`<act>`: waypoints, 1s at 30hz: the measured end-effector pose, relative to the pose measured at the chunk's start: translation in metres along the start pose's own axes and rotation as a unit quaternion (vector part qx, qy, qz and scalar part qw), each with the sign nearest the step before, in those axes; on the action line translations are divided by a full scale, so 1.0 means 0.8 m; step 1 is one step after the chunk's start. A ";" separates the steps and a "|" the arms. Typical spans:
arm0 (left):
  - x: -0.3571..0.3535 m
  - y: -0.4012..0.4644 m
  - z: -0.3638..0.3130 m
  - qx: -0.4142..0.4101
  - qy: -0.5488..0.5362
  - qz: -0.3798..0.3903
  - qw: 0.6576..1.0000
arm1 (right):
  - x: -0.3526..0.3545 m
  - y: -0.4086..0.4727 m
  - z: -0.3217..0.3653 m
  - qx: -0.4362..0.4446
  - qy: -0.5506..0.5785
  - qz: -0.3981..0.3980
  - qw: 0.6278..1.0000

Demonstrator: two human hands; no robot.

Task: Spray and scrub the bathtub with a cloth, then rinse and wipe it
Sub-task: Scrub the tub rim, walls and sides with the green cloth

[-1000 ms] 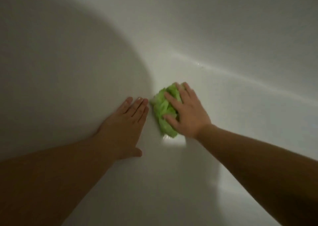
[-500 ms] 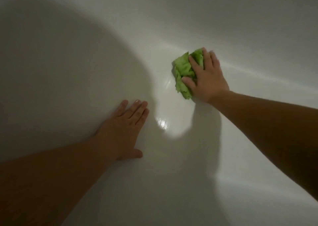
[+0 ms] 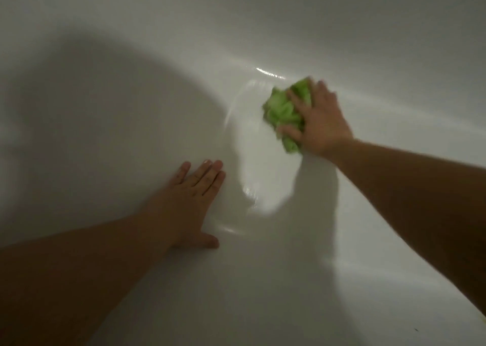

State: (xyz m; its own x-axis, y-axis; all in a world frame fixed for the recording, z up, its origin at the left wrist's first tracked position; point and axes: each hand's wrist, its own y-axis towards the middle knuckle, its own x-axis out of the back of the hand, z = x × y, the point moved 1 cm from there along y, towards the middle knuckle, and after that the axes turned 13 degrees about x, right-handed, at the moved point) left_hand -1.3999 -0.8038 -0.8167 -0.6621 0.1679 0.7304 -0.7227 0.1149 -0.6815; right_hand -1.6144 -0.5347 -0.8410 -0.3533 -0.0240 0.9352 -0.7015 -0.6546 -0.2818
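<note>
Since half a second ago the green cloth [image 3: 285, 114] has been dragged slightly back down the bathtub [image 3: 131, 108] wall under the right hand [image 3: 319, 124], fingers spread flat upon it, while the left hand [image 3: 189, 198], fingers straight and together, is kept braced, so scrubbing is judged ongoing

Inside the bathtub [image 3: 368, 280], the left hand [image 3: 184, 201] lies flat on the tub surface, low and left of centre. Up and to the right, well apart from it, the right hand [image 3: 319, 123] lies on top of the cloth [image 3: 282, 111], which sits bunched against the tub just below the curve where floor meets wall.
</note>
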 end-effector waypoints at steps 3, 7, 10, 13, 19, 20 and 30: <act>0.000 0.003 -0.010 0.014 -0.009 -0.006 1.000 | 0.018 0.007 -0.015 -0.056 0.013 -0.022 0.998; 0.004 0.001 -0.032 0.048 -0.034 0.007 0.998 | -0.048 -0.086 0.050 0.083 0.024 -0.019 0.996; 0.007 -0.001 -0.046 0.058 -0.048 0.017 0.997 | -0.079 -0.191 0.100 0.202 0.047 0.070 0.976; 0.007 -0.001 -0.056 0.063 -0.053 0.030 0.996 | -0.083 -0.213 0.097 0.282 0.060 0.126 0.949; 0.005 0.008 -0.064 0.064 -0.047 0.029 0.996 | -0.007 -0.061 -0.064 0.088 0.003 0.006 0.996; 0.006 0.010 -0.066 0.067 -0.045 0.031 0.996 | 0.011 -0.046 -0.086 0.048 -0.006 0.007 0.999; 0.015 0.001 -0.125 0.085 -0.087 0.059 0.991 | -0.095 -0.244 0.037 0.238 0.069 0.036 0.968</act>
State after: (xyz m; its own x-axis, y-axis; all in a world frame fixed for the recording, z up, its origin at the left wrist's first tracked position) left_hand -1.3890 -0.7038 -0.8132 -0.7571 -0.0033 0.6533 -0.6518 -0.0635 -0.7557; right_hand -1.4324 -0.4278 -0.8506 -0.4929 -0.0020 0.8701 -0.3194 -0.9298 -0.1831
